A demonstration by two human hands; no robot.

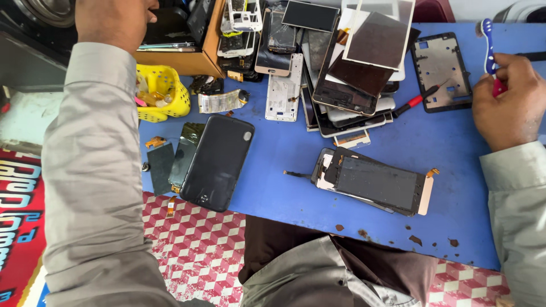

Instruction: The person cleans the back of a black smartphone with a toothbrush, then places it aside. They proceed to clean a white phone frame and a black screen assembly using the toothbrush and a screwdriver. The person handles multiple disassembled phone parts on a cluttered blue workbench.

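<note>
Toothbrush (488,42), blue and white, sits at the far right of the blue tabletop (443,142), bristles up, clamped in the right hand (506,99) beside a bare phone frame (441,71), likely kept handy for brushing it. Left hand (114,20) is raised far left, apart; grip unclear. Cracked screen assembly (375,183) lies centre.

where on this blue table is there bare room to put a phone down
Bare blue table lies between the black phone back and the dismantled screen, and between that screen and the right hand. The back edge is crowded: stacked screens, yellow basket, cardboard box.
</note>
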